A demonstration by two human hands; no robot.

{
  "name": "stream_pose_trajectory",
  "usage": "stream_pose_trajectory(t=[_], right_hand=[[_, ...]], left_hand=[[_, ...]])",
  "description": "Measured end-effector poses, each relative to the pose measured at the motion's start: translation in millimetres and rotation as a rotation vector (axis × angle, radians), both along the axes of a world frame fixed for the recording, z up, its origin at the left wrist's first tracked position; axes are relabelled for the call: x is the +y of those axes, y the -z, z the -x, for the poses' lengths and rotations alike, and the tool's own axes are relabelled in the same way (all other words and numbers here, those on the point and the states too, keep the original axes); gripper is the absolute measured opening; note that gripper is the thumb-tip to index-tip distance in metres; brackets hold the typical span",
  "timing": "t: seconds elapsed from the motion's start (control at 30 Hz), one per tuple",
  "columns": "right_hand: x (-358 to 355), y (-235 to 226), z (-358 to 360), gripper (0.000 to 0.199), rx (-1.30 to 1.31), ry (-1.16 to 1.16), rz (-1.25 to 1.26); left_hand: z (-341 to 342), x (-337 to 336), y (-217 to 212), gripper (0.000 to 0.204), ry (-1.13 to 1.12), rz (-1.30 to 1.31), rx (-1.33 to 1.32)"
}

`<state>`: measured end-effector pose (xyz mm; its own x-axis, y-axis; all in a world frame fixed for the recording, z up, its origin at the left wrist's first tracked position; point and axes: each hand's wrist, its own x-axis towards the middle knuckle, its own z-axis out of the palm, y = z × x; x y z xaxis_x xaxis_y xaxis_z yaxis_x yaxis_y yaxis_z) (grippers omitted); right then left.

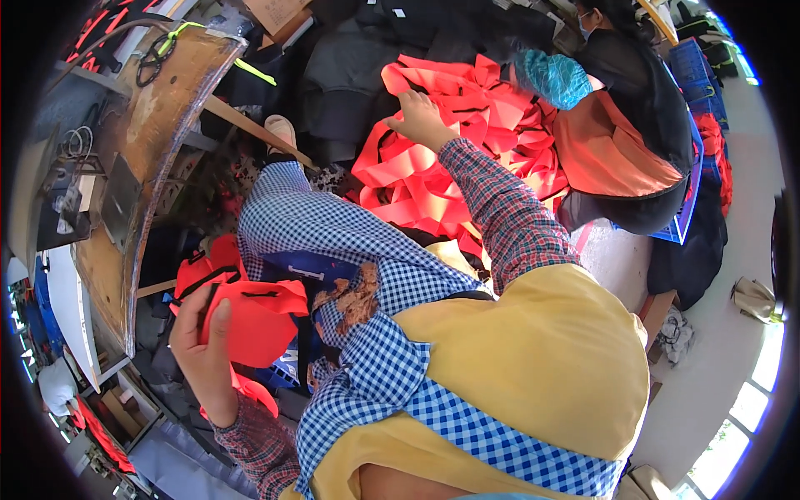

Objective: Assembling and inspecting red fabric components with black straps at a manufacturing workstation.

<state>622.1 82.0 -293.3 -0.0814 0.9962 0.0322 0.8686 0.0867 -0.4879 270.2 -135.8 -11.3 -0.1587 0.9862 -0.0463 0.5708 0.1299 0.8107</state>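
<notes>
Near the bench (pixel 182 104) on the left, the person's left hand (pixel 204 367) is at a bundle of red fabric (pixel 262 321), its fingers bent and its thumb laid against the cloth; whether it grips the bundle firmly, I cannot tell. Black strips show on that fabric, and blue plastic (pixel 321 267) shows just beyond it. Farther off, the right hand (pixel 425 123) reaches out with its fingers loosely spread and nothing visibly grasped, at the left side of a large heap of red-orange strips (pixel 408 167). The strips lie looped and tangled over one another; whether the fingertips touch them is hard to tell.

Between the two hands, a blue-and-white checked cloth (pixel 312 217) covers the person's lap and leg, with a yellow garment (pixel 533 350) nearer and plaid sleeves (pixel 508 208) on both arms. One sandalled foot (pixel 281 132) shows past the checked cloth.

At the far right, just beyond the heap, another person in black (pixel 642 83) bends down, with an orange cloth (pixel 612 146) in front and a blue-green patterned sleeve (pixel 550 79) stretched toward the strips. Dark fabric (pixel 346 67) lies behind the heap, and a yellow-green strip (pixel 256 72) hangs off the bench's far end.
</notes>
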Motion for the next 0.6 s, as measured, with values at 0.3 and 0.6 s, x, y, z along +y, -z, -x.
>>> stream_pose_trajectory(t=[0.3,0.6], right_hand=[[45.9,85.1,-74.7,0.086,-0.511,0.003,0.152],[40.3,-28.1,-82.8,0.032,-0.32,-0.003,0.206]], left_hand=[[-60.8,38.9,46.6,0.023,0.147,0.198,0.153],[-82.6,80.8,81.3,0.02,0.234,0.231,0.32]])
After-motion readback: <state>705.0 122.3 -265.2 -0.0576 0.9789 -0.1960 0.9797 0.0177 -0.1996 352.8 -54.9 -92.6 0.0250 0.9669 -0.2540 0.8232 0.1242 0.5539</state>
